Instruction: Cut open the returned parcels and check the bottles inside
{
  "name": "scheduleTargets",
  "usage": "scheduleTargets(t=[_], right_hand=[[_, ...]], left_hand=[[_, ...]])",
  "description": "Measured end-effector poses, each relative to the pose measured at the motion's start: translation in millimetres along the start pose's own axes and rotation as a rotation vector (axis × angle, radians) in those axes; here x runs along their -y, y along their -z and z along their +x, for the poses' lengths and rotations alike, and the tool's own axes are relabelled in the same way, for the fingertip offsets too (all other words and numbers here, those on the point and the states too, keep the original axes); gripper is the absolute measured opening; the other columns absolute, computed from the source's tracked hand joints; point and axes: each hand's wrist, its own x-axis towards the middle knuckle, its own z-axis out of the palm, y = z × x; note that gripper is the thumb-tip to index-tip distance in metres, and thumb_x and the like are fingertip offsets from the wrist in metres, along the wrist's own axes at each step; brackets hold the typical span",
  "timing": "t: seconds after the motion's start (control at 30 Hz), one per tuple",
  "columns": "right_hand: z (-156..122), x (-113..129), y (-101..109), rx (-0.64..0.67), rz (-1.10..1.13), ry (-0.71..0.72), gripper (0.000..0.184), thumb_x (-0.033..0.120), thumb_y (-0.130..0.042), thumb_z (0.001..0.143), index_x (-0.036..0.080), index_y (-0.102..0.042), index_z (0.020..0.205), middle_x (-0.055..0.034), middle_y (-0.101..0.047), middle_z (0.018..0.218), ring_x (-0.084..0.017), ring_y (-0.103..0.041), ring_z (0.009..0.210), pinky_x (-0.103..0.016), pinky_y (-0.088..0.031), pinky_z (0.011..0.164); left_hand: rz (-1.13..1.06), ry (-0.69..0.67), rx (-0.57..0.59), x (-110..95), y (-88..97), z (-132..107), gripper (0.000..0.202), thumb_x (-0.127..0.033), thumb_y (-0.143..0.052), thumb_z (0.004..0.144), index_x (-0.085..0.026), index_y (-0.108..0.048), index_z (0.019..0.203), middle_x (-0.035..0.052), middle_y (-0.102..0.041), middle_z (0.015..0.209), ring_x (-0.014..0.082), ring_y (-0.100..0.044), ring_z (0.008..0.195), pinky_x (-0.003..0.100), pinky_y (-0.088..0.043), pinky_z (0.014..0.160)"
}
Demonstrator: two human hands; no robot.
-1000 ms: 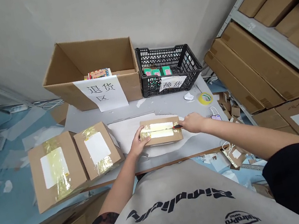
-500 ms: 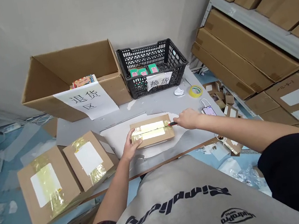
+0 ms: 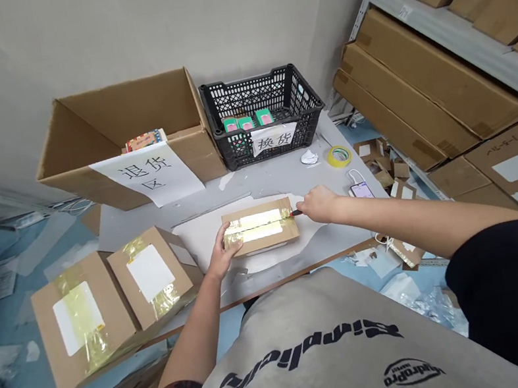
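Note:
A small cardboard box (image 3: 262, 243) lies on the table, with a white label and shiny clear tape across its top. Along the middle of the label runs a dark slit. My left hand (image 3: 223, 250) grips the box's left end, fingers at the far corner and thumb on top. Closed round a slim black-and-red utility knife (image 3: 296, 213), my right hand (image 3: 319, 204) is just off the box's right end. The knife's tip is at that end of the slit; its blade is too small to make out.
Two taped cartons (image 3: 150, 273) stand at the table's left. Behind are a large open carton (image 3: 130, 176) and a black crate (image 3: 270, 145) holding small green boxes. A tape roll (image 3: 338, 156) and a phone (image 3: 362, 190) lie right, near shelving (image 3: 448, 13) stacked with cartons.
The small box and both hands appear slightly further left, largely with a small shift of the camera. The knife stays at the box's right end.

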Motion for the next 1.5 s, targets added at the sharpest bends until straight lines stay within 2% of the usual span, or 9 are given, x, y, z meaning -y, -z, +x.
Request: scheduleTargets(t=[0.23,0.63,0.77,0.9,1.0,1.1,1.2,1.33,1.5], right_hand=[[-7.6,-14.7,-8.5,-0.004,-0.115,0.007,0.032,0.028,-0.040,0.095,0.018,-0.061,0.117,-0.0194,-0.071,0.100,-0.034,-0.067,0.096,-0.040,-0.046,0.073],[-25.1,-49.2,-51.6,-0.086,0.049,-0.044,0.042,0.050,-0.030,0.099,0.024,-0.054,0.122,-0.0142,-0.072,0.100,-0.029,-0.068,0.089,-0.036,-0.043,0.074],[-36.6,-65.8,-77.8,-0.172,0.369,-0.103,0.043,0.055,-0.034,0.097,0.024,-0.056,0.117,-0.0099,-0.071,0.092,-0.024,-0.067,0.082,-0.030,-0.044,0.068],[-38.0,-58.8,-111.2,-0.129,1.120,-0.122,0.041,0.055,-0.041,0.095,0.022,-0.058,0.113,-0.0019,-0.065,0.074,-0.014,-0.060,0.057,-0.023,-0.044,0.051],[-31.1,-41.1,-130.7,-0.090,1.552,-0.107,0.047,0.053,-0.046,0.094,0.022,-0.051,0.129,0.0026,-0.058,0.063,-0.012,-0.055,0.047,-0.021,-0.043,0.043],[-21.8,-26.1,-140.1,-0.098,1.759,-0.047,0.062,0.051,-0.052,0.092,0.027,-0.034,0.147,0.0042,-0.058,0.061,-0.012,-0.054,0.046,-0.021,-0.043,0.041],[-13.3,-19.5,-143.5,-0.098,1.840,-0.024,0.070,0.051,-0.054,0.091,0.030,-0.027,0.152,0.0037,-0.058,0.060,-0.012,-0.055,0.046,-0.021,-0.043,0.040],[-7.4,-19.0,-145.1,-0.110,1.852,-0.034,0.068,0.052,-0.054,0.091,0.032,-0.030,0.151,0.0037,-0.058,0.059,-0.012,-0.054,0.045,-0.020,-0.040,0.038],[-10.2,-19.0,-145.0,-0.107,1.841,-0.018,0.067,0.052,-0.053,0.091,0.033,-0.030,0.151,0.0042,-0.059,0.060,-0.010,-0.052,0.043,-0.020,-0.042,0.040]], left_hand=[[0.007,-0.012,0.007,3.5,0.3,1.9,0.084,-0.051,-0.073,0.073,-0.022,-0.037,0.143,0.0107,-0.043,0.146,0.0284,-0.045,0.132,0.040,-0.035,0.112],[0.073,0.006,-0.003,1.1,1.5,1.6,0.085,-0.051,-0.072,0.074,-0.023,-0.036,0.145,0.0101,-0.042,0.148,0.0283,-0.044,0.133,0.040,-0.034,0.113],[0.173,-0.003,0.015,-3.6,8.6,-0.9,0.085,-0.053,-0.070,0.076,-0.023,-0.034,0.147,0.0108,-0.039,0.150,0.0284,-0.039,0.137,0.042,-0.031,0.115],[0.504,-0.092,-0.043,-22.9,13.1,-4.4,0.078,-0.056,-0.071,0.075,-0.027,-0.045,0.142,0.0122,-0.028,0.156,0.0344,-0.021,0.146,0.052,-0.025,0.116],[0.767,-0.246,-0.059,-46.3,-7.1,3.1,0.079,-0.060,-0.074,0.069,-0.028,-0.051,0.138,0.0116,-0.015,0.161,0.0406,-0.009,0.148,0.058,-0.016,0.117],[0.908,-0.421,0.125,-66.4,-44.7,22.2,0.093,-0.065,-0.076,0.062,-0.027,-0.047,0.142,0.0116,-0.011,0.162,0.0442,-0.006,0.147,0.060,-0.010,0.117],[0.976,-0.456,0.289,-75.6,-74.3,42.4,0.109,-0.073,-0.076,0.054,-0.028,-0.040,0.147,0.0126,-0.014,0.162,0.0475,-0.006,0.146,0.063,-0.008,0.116],[1.004,-0.433,0.328,-72.6,-82.8,51.7,0.116,-0.078,-0.074,0.051,-0.027,-0.038,0.148,0.0143,-0.021,0.159,0.0473,-0.010,0.145,0.062,-0.007,0.116],[0.955,-0.496,0.271,-63.6,-81.0,45.5,0.112,-0.076,-0.074,0.052,-0.022,-0.044,0.145,0.0178,-0.031,0.154,0.0468,-0.019,0.143,0.060,-0.007,0.117]])
